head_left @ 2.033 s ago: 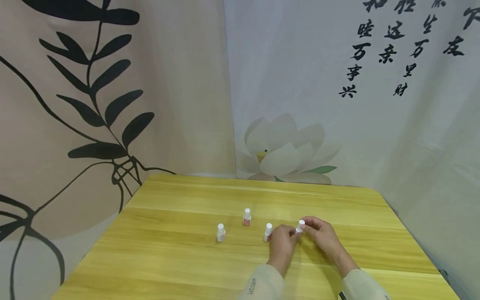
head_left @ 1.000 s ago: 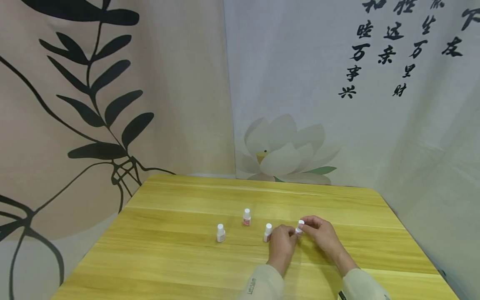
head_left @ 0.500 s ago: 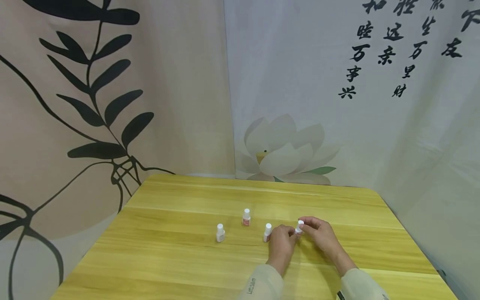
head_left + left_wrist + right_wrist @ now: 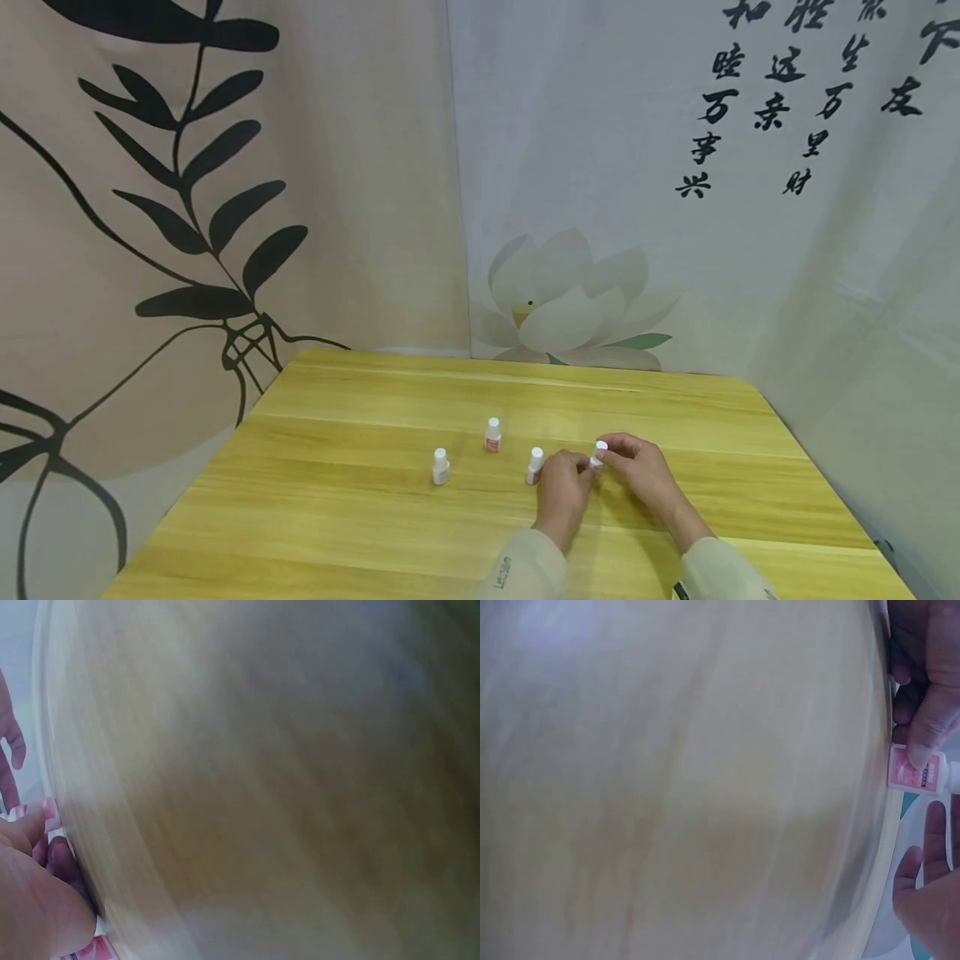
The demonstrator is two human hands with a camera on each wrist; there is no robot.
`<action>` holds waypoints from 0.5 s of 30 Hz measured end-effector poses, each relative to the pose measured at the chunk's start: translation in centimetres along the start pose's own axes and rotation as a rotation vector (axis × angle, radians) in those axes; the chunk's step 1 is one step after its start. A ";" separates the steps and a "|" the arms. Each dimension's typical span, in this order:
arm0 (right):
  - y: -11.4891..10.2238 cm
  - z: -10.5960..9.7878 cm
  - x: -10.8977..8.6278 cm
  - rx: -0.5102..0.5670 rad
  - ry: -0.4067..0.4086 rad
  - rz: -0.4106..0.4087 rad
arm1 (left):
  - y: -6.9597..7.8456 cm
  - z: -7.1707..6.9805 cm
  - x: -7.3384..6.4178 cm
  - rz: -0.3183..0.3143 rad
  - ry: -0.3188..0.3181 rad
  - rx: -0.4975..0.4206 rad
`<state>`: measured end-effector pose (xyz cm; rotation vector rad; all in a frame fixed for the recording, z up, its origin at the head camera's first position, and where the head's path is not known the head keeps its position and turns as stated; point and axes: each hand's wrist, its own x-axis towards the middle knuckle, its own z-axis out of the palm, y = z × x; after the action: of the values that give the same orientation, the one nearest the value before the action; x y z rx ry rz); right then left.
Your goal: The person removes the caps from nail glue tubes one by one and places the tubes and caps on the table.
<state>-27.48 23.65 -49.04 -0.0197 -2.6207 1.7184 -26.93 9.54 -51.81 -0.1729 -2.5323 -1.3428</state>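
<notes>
A small white bottle with a pink label (image 4: 904, 774) stands at the right of the group in the head view, between both hands. My left hand (image 4: 564, 492) grips the bottle's lower body, its thumb lying over the label in the right wrist view. At the top, my right hand (image 4: 651, 475) pinches the white cap (image 4: 602, 447) between thumb and index finger; the other fingers are bent loosely. Just left of my left hand stands a second white-capped bottle (image 4: 535, 467), partly hidden by that hand. Its pink label (image 4: 96, 949) peeks out below the left hand in the left wrist view.
Two more small white bottles stand upright on the wooden table (image 4: 337, 500): a pink-labelled bottle (image 4: 492, 436) farther back and a plain-looking bottle (image 4: 441, 467) to the left. Behind the table hangs a printed curtain (image 4: 375, 208) with leaves, a lotus and writing.
</notes>
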 end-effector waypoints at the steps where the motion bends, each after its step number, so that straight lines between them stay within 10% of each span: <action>1: 0.0 0.0 0.0 0.003 -0.002 0.000 | 0.0 0.0 0.0 -0.006 -0.002 -0.004; 15: 0.1 0.2 -0.1 0.004 0.012 -0.012 | -0.2 -0.1 0.1 -0.023 -0.021 -0.025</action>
<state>-27.39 23.49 -49.20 -0.0141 -2.6040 1.7144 -27.03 9.32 -51.88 -0.1643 -2.5434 -1.3883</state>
